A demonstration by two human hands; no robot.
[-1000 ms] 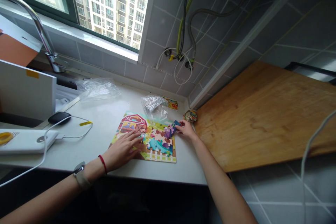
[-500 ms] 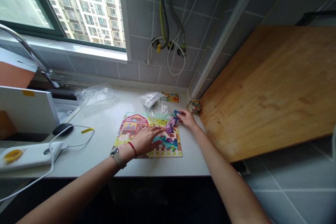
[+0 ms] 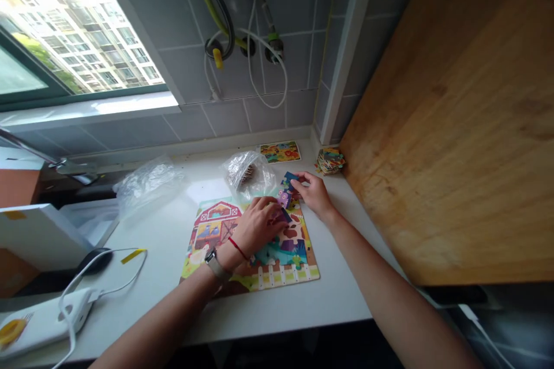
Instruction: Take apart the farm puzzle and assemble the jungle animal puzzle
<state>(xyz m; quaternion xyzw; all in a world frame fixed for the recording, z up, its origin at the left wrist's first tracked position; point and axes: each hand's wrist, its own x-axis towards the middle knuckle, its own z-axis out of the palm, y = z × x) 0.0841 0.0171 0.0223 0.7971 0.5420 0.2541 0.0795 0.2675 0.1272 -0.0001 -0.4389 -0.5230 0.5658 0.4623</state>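
Note:
A colourful farm jigsaw puzzle [image 3: 216, 233] with a red barn lies flat on the white counter. My left hand [image 3: 257, 225], wearing a watch and a red cord, reaches over its middle. Its fingers and thumb are closed around a dark purple puzzle piece [image 3: 284, 216], partly covered by the hand. At the puzzle's upper right, my right hand [image 3: 315, 193] pinches a dark blue part of a joined purple-and-blue puzzle strip [image 3: 289, 180]. This strip slants over the board's upper right corner.
Behind the puzzle are a clear plastic bag [image 3: 249, 176] with pieces inside and a picture card [image 3: 280, 151]. A stack of puzzle pieces [image 3: 330, 160] stands by the wooden board [image 3: 454, 144]. Crumpled plastic [image 3: 149, 184] and a white power strip [image 3: 47, 323] lie left.
My left hand has moved right and up over the puzzle, its fingers now closing on a dark piece. My right hand still holds the strip. The camera view has tilted and shifted.

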